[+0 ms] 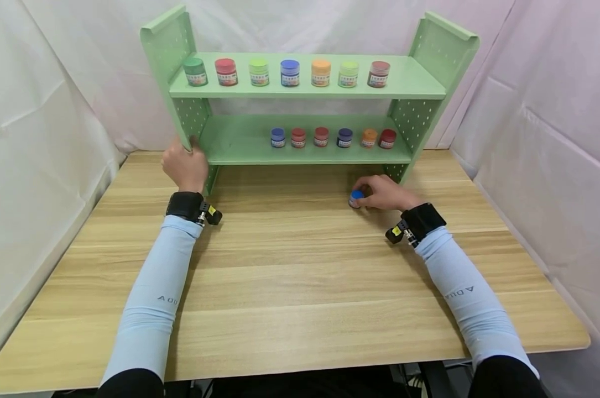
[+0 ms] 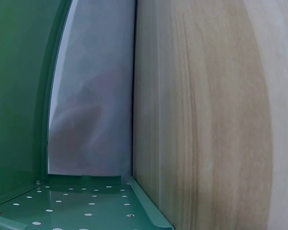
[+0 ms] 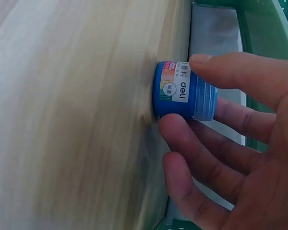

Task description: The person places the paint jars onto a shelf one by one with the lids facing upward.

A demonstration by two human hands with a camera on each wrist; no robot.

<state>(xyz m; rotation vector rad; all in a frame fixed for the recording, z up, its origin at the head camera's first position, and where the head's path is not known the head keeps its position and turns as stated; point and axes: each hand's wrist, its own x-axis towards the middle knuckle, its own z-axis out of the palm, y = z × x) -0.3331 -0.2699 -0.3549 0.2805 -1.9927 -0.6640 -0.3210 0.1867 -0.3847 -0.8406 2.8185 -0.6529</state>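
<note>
My right hand (image 1: pixel 383 192) holds a small blue paint jar (image 3: pixel 180 91) between thumb and fingers, low at the tabletop in front of the shelf's right leg. The jar has a clear lid and a label reading "deli". At the other end, my left hand (image 1: pixel 186 167) grips the left side panel of a green two-tier metal shelf (image 1: pixel 304 156); its fingertips are hidden behind the panel. The left wrist view shows the perforated panel (image 2: pixel 77 206) and the wood, but not the hand.
Several larger paint jars (image 1: pixel 290 73) line the upper tier, in green, red, blue, orange and pinkish colours. Several smaller jars (image 1: pixel 321 137) stand on the lower tier, towards its right. White cloth (image 1: pixel 46 166) hangs around the wooden table (image 1: pixel 300 265).
</note>
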